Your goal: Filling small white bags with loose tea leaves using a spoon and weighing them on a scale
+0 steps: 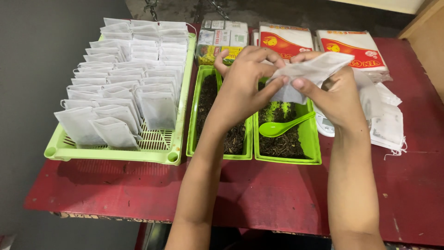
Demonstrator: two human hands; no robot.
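My left hand [245,81] and my right hand [340,95] together hold a small white filter bag [311,70] above two green trays. Fingers of both hands pinch the bag's edge. Below it the right green tray [311,139] holds dark loose tea and a green plastic spoon [280,127]. The left green tray [192,125] beside it also holds dark tea leaves.
A light green slotted basket [157,150] at the left holds several rows of filled white bags. Empty white bags [386,118] and a small white scale [325,126] lie at the right. Packets with red labels [354,46] and a box [222,39] stand at the back of the red table [277,194].
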